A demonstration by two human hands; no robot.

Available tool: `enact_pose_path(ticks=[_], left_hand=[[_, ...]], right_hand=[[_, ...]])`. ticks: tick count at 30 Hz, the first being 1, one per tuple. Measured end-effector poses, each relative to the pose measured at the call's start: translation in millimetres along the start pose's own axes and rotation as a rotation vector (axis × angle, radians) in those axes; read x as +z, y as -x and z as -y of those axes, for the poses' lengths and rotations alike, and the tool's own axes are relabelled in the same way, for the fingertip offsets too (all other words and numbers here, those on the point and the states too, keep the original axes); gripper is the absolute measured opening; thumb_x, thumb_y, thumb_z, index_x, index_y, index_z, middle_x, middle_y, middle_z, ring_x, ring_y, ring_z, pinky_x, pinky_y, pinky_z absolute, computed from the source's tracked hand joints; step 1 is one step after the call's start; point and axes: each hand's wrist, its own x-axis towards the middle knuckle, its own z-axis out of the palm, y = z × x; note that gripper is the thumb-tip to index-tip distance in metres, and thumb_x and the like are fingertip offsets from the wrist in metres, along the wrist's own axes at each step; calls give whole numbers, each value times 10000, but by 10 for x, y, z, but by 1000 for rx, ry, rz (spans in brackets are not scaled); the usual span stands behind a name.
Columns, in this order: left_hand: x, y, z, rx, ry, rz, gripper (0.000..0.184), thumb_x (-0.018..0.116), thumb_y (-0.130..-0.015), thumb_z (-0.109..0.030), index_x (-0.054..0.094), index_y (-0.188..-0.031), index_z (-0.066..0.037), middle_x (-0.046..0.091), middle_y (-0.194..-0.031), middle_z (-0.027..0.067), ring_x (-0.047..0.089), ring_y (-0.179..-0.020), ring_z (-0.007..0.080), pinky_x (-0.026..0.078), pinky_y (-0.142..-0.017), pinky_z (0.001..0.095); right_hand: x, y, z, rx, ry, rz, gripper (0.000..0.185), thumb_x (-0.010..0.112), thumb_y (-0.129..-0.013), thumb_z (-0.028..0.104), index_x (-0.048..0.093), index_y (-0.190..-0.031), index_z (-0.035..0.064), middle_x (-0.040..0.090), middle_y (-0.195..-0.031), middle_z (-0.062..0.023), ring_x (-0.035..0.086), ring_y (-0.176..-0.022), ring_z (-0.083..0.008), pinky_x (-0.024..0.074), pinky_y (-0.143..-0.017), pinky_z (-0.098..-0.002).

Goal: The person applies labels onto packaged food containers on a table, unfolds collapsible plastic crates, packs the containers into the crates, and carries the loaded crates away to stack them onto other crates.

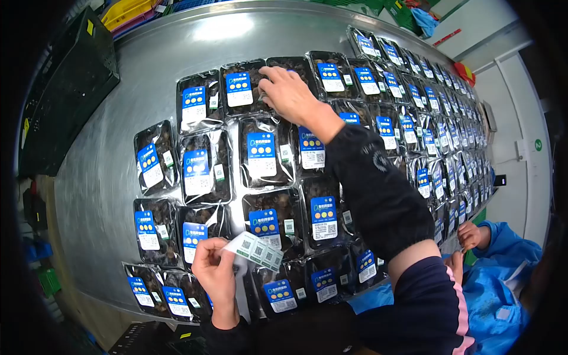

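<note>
My left hand pinches a white strip of small square QR-code stickers with green edges, held above the front packs. My right hand reaches to the back row with its fingers bent and apart. Its fingertips touch the right side of a film-wrapped black tray pack with a blue-and-white label. What lies under those fingertips is hidden. Another wrapped pack lies partly behind this hand. Nearby packs, such as a wrapped pack in the middle, carry a small QR sticker beside the main label.
Rows of similar packs cover the right of the steel table. A black crate stands at the left, a yellow crate behind. At the right, another person in a blue sleeve has hands near the table edge.
</note>
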Motion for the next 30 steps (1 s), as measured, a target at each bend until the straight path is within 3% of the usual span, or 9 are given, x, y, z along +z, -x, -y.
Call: enact_pose_path(ticks=[2,5,9,13,16,17,21,25,30], left_hand=[[-27,-29,36,-11,47,14,142,643,-773,89,603,-884,9,632,-901,71,590,-821,104,457,-781,223],[-41,-111,68,56,7,39,154,642,-772,100,599,-892,15,636,-908,89,598,-831,122,463,-783,232],[22,-150,43,125,43,57,122,643,-780,94,572,-832,9,640,-951,110,588,-799,102,460,-731,214],[-6,-122,-17,75,20,42,116,638,-802,73,567,-850,-6,646,-868,67,550,-697,43,418,-612,161],[-4,-98,-79,82,30,3,143,645,-791,78,577,-892,2,640,-846,44,563,-712,46,430,-618,167],[33,-105,-92,77,-11,-50,166,650,-778,87,596,-913,6,631,-833,32,569,-719,48,434,-615,170],[60,-61,-110,89,-19,-35,145,673,-767,78,624,-875,-6,623,-797,3,546,-670,24,410,-589,156],[90,-17,-88,90,-31,-31,123,700,-772,43,607,-825,-19,595,-703,-31,475,-596,-5,338,-540,142],[55,-22,-67,-64,-24,35,170,675,-800,31,525,-748,-31,564,-608,2,504,-481,41,384,-447,183]], right_hand=[[189,-197,-126,-53,46,28,214,610,-822,164,586,-1011,66,504,-1277,-130,449,-1219,-317,378,-973,-446],[472,-329,-212,-8,269,324,291,603,-794,116,613,-1085,109,506,-1285,-97,466,-1199,-276,377,-961,-462],[469,-205,-75,171,223,75,598,725,-727,139,481,-1273,135,473,-1305,-117,453,-1206,-295,370,-960,-473],[-3,150,530,255,-393,-174,481,685,-804,165,508,-1229,24,535,-1212,-175,532,-1077,-377,445,-902,-419],[-511,622,1285,492,-1250,351,395,575,-934,276,562,-1225,9,661,-1096,-125,627,-970,-170,492,-845,-315],[-614,804,1483,467,-1432,424,389,572,-939,275,568,-1230,17,663,-1097,-104,630,-974,-172,489,-865,-312],[-827,1142,1925,505,-1606,295,319,643,-887,178,615,-1137,-18,681,-937,-90,644,-846,-135,507,-753,-280],[-937,1191,1982,602,-1549,245,250,661,-866,115,645,-1086,-2,659,-1009,-89,636,-915,-128,503,-808,-271],[-957,1068,1597,415,-1190,15,127,650,-845,82,627,-956,25,647,-965,-70,615,-882,-163,484,-790,-293]])
